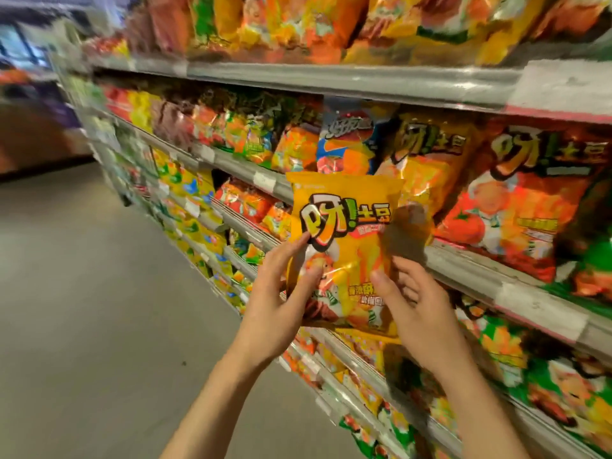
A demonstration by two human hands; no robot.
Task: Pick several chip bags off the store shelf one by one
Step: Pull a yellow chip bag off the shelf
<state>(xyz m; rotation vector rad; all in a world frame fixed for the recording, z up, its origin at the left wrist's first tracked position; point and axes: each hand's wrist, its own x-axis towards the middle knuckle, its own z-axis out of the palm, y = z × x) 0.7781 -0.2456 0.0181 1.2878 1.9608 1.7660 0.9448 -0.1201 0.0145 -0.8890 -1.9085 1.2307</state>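
Hands share one yellow chip bag [344, 246], held upright with its long axis vertical and printed face toward the camera. Left hand [281, 293] pinches its 9 o'clock edge, right hand [417, 299] its 3 o'clock edge. Open aisle floor [82, 293] lies toward 9 o'clock. Bold "呀!土豆" tops the bag. Behind, shelf rails [463, 270] carry similar bags, blurred.

Even, bright overhead light is cast; glare is seen on shelved bags [427, 180], and the far-left edges are smeared and warped.
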